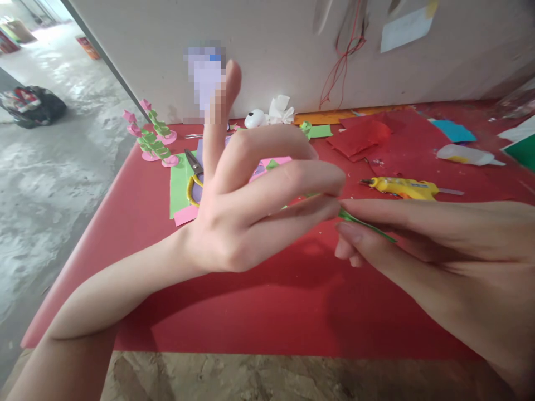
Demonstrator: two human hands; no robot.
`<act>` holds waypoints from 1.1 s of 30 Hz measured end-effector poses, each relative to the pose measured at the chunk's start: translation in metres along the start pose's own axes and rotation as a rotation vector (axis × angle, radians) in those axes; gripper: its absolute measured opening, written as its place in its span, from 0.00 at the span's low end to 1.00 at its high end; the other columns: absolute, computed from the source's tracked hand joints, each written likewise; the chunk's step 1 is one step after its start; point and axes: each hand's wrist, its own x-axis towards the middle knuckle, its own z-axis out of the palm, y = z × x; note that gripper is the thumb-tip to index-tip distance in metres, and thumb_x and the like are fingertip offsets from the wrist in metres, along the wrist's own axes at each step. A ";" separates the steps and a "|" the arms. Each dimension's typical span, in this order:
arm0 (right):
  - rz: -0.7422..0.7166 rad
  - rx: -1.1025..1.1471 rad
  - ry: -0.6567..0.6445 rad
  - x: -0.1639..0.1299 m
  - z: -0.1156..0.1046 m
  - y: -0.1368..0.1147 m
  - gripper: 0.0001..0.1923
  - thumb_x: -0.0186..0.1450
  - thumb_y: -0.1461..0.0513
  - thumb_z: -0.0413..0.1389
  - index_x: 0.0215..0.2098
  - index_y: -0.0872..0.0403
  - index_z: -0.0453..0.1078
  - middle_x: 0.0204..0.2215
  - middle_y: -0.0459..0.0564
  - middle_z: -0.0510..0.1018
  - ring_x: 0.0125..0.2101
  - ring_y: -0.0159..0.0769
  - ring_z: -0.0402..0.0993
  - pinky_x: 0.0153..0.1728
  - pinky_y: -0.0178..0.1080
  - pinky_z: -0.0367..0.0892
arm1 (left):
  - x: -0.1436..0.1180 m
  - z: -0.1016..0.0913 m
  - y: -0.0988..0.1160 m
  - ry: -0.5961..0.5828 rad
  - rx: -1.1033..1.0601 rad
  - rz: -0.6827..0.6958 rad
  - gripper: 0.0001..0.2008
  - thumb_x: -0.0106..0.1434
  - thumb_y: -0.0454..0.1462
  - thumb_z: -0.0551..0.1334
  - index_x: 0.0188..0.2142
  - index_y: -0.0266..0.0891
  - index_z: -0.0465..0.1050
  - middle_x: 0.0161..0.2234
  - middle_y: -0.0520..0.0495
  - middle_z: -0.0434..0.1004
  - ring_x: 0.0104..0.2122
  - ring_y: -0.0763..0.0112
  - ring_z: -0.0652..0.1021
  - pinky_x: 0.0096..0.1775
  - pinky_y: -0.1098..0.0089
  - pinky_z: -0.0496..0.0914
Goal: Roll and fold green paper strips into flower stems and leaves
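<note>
Head view: left hand [234, 223] and right hand [418, 239] both pinch the green paper strip [368, 225], held above the red bench [251, 312], just in front of the glue gun [401, 188]. Risk: uneven pull between the pinches could tear or crease it.

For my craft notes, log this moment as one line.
left hand: pinching green paper strip | right hand: pinching same strip | nearby: yellow glue gun, scissors | surface: red table
</note>
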 end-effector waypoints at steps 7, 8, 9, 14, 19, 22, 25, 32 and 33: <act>-0.068 0.042 -0.012 0.000 0.000 -0.002 0.06 0.62 0.61 0.55 0.36 0.47 0.74 0.25 0.36 0.79 0.18 0.23 0.70 0.22 0.29 0.68 | -0.001 0.002 0.009 -0.065 -0.079 -0.114 0.06 0.63 0.37 0.59 0.30 0.41 0.73 0.35 0.61 0.77 0.41 0.76 0.77 0.62 0.52 0.60; -0.075 0.033 -0.007 0.000 0.001 -0.002 0.05 0.62 0.62 0.56 0.34 0.46 0.74 0.25 0.36 0.79 0.18 0.23 0.70 0.21 0.29 0.67 | 0.000 0.002 0.010 -0.136 -0.053 -0.174 0.02 0.60 0.35 0.62 0.30 0.42 0.73 0.35 0.59 0.78 0.42 0.73 0.76 0.60 0.50 0.62; -0.083 0.026 0.000 0.001 0.002 -0.002 0.05 0.61 0.63 0.56 0.33 0.46 0.73 0.23 0.35 0.78 0.17 0.23 0.69 0.19 0.30 0.66 | 0.000 0.003 0.011 -0.141 -0.041 -0.232 0.03 0.59 0.33 0.63 0.29 0.42 0.72 0.35 0.57 0.77 0.42 0.70 0.76 0.58 0.47 0.64; -0.170 -0.002 0.009 0.004 0.003 -0.001 0.05 0.60 0.65 0.56 0.29 0.47 0.71 0.16 0.35 0.73 0.14 0.23 0.64 0.16 0.31 0.62 | -0.003 0.006 0.008 -0.184 -0.170 -0.230 0.04 0.60 0.34 0.62 0.28 0.42 0.71 0.37 0.52 0.75 0.43 0.67 0.74 0.56 0.49 0.65; -0.227 -0.064 -0.052 0.005 0.002 0.002 0.07 0.61 0.65 0.54 0.28 0.46 0.67 0.16 0.36 0.72 0.15 0.24 0.65 0.16 0.32 0.59 | -0.004 0.004 0.004 -0.251 -0.196 -0.256 0.07 0.62 0.37 0.59 0.28 0.42 0.71 0.38 0.51 0.74 0.44 0.67 0.73 0.57 0.50 0.62; -0.247 -0.030 -0.104 0.005 -0.004 0.005 0.07 0.62 0.65 0.54 0.34 0.44 0.69 0.22 0.35 0.77 0.19 0.23 0.69 0.20 0.30 0.65 | -0.001 -0.002 0.001 -0.247 -0.214 -0.225 0.06 0.60 0.40 0.61 0.29 0.42 0.72 0.39 0.50 0.74 0.45 0.64 0.74 0.57 0.48 0.62; -0.181 -0.070 -0.106 0.002 -0.011 0.008 0.08 0.63 0.61 0.54 0.39 0.41 0.71 0.28 0.35 0.79 0.26 0.23 0.75 0.28 0.29 0.69 | 0.003 -0.008 -0.004 -0.267 -0.225 -0.215 0.04 0.59 0.39 0.62 0.29 0.43 0.72 0.40 0.53 0.75 0.45 0.65 0.74 0.57 0.49 0.63; -0.048 -0.075 -0.120 0.001 -0.015 0.012 0.09 0.63 0.55 0.54 0.41 0.36 0.71 0.26 0.34 0.79 0.22 0.25 0.72 0.18 0.32 0.63 | 0.001 -0.009 -0.012 -0.233 -0.170 -0.076 0.04 0.63 0.38 0.57 0.33 0.45 0.70 0.39 0.58 0.74 0.45 0.70 0.74 0.60 0.49 0.60; -0.043 -0.078 -0.117 0.002 -0.013 0.012 0.08 0.62 0.54 0.54 0.40 0.37 0.71 0.25 0.34 0.78 0.21 0.25 0.73 0.17 0.32 0.62 | 0.001 -0.007 -0.009 -0.201 -0.155 -0.079 0.03 0.62 0.37 0.58 0.32 0.45 0.70 0.38 0.58 0.75 0.44 0.70 0.74 0.60 0.49 0.61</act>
